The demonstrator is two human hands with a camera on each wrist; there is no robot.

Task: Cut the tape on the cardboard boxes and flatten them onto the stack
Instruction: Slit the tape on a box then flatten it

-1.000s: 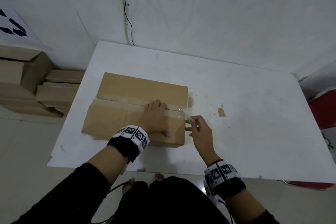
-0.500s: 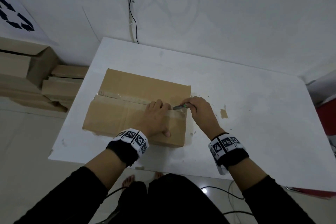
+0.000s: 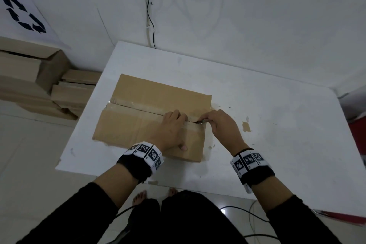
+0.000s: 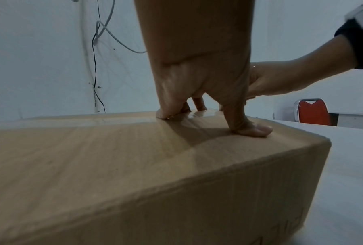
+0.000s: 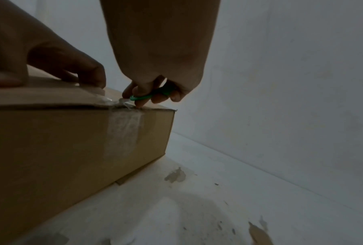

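The left hand (image 3: 172, 128) lies on the near right part of the cardboard box (image 3: 138, 125), thumb flat on the near top panel and fingertips bent down on the tape (image 3: 136, 106) along the centre seam; it presses and grips nothing. Just beside it, the right hand (image 3: 219, 123) has its fingers curled round a small green-handled cutter (image 5: 153, 96), the blade end set at the box's right top edge where the seam tape folds down the side wall. One second ago this hand was off the box, holding the cutter clear of the right end; half a second ago it had reached the seam; now the tip sits in the tape, which looks wrinkled and lifted at that corner. Judgement: the cut on this box has just begun, and the seam stretching left is still sealed. The box stands closed on the white table (image 3: 277, 125), toward its left half. A torn brown scrap (image 3: 246, 126) lies on the table right of the box. Farther off, on the floor left of the table, the stack (image 3: 75, 93) of cardboard waits beside a larger open carton (image 3: 29, 69), below a recycling sign (image 3: 21, 14) on the wall. Flattening has not started for this box.
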